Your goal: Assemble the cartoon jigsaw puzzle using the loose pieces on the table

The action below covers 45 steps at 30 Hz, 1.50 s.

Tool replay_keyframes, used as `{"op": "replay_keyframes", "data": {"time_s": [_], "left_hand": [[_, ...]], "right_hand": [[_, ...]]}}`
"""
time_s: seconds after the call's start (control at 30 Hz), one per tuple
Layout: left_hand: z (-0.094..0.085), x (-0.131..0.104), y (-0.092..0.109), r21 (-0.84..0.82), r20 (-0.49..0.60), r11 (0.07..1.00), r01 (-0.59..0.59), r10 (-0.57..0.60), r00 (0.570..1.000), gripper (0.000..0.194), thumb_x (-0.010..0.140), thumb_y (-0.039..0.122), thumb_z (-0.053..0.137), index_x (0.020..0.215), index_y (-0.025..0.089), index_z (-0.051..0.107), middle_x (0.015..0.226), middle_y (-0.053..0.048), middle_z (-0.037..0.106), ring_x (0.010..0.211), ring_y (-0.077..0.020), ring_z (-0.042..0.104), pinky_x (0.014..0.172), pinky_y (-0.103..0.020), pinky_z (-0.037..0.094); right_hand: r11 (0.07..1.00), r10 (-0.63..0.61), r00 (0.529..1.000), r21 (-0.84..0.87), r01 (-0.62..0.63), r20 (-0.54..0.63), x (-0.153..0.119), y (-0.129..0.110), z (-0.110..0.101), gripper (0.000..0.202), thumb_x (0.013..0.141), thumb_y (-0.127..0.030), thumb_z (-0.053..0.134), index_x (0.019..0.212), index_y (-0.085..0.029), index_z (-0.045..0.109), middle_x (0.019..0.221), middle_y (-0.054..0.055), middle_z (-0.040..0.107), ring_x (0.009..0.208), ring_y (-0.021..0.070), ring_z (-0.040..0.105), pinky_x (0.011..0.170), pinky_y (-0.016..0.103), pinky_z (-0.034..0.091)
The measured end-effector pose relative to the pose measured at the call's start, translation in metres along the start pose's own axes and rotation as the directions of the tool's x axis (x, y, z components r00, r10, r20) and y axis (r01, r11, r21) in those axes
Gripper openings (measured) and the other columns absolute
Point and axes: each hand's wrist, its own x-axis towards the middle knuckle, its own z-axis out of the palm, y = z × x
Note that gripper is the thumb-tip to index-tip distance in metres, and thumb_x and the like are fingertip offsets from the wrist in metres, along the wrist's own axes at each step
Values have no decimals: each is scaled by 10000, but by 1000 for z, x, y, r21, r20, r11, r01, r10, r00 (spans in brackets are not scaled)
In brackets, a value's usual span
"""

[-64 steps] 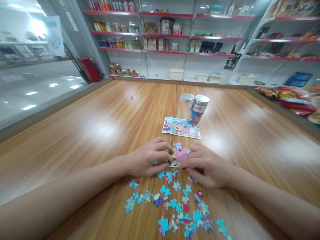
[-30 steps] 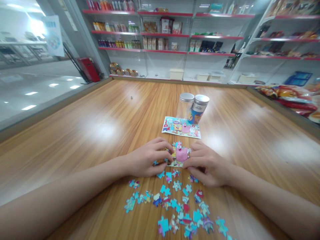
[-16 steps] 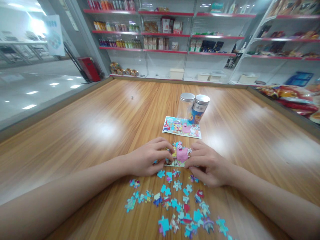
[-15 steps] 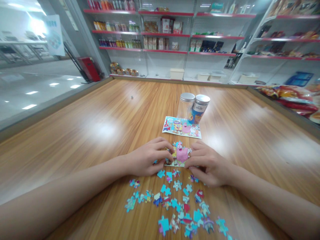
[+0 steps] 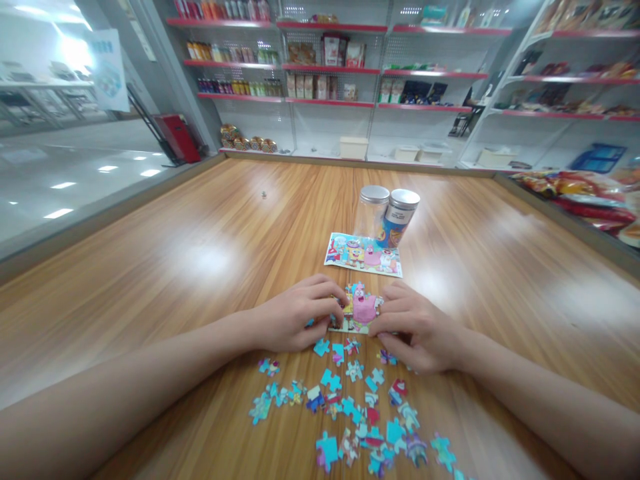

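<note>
A partly joined jigsaw puzzle (image 5: 364,308) with a pink starfish figure lies flat on the table between my two hands. My left hand (image 5: 305,313) curls its fingers over the puzzle's left side and hides part of it. At the right edge, my right hand (image 5: 417,325) has its fingers bent and pressed against the puzzle; the fingertips are partly hidden. Several loose jigsaw pieces (image 5: 331,381), mostly light blue, are scattered on the near side of both hands. Just beyond the puzzle is a printed reference picture (image 5: 363,255) of the cartoon characters.
A clear jar (image 5: 371,212) with a silver lid and a labelled blue can (image 5: 399,220) stand at the picture's far edge. Wood-grain table (image 5: 210,253) surrounds everything. Stocked shelves (image 5: 333,68) line the back, and snack bags (image 5: 575,193) lie at the right.
</note>
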Motion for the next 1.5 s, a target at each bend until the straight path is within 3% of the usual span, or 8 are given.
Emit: {"op": "replay_keyframes", "data": {"time_s": [0.37,0.53,0.77,1.03,1.5], "left_hand": [[-1,-1,-1,-3,0,1000,-10,10,1000,229,845,47,577,990,191,681,1210,-109,638,1148,-242,581,1027,-414,501],[0,-1,-1,-5,-5,1000,-5,5,1000,235,846,44,574,992,192,683,1207,-110,638,1149,-245,578,1022,-414,501],[0,-1,-1,-14,18,1000,7,-7,1000,245,847,33,554,1001,181,673,1219,-110,619,1158,-242,564,1032,-413,484],[-1,0,0,-20,10,1000,5,-5,1000,249,844,30,555,1005,181,671,1210,-107,624,1156,-241,567,1025,-408,485],[1,-2,-2,-21,28,1000,16,-15,999,251,860,42,539,1017,189,668,1227,-107,615,1172,-243,555,1040,-416,474]], "right_hand": [[1000,-20,1000,-19,20,-20,1,-1,1,152,835,-103,562,858,-197,679,652,13,581,683,183,462,695,349,312],[995,-47,993,-90,37,-109,0,0,1,157,831,-90,541,848,-188,661,658,21,564,667,183,434,659,341,308],[994,-32,996,-110,22,-87,0,1,3,153,845,-88,527,814,-180,646,637,5,502,653,171,431,653,334,303],[996,-38,988,-89,25,-149,-2,2,5,149,855,-74,538,878,-173,646,639,7,558,621,164,474,652,331,322],[996,-48,988,-81,36,-150,0,0,4,149,831,-59,542,857,-169,640,612,-9,551,589,153,463,634,326,317]]}}
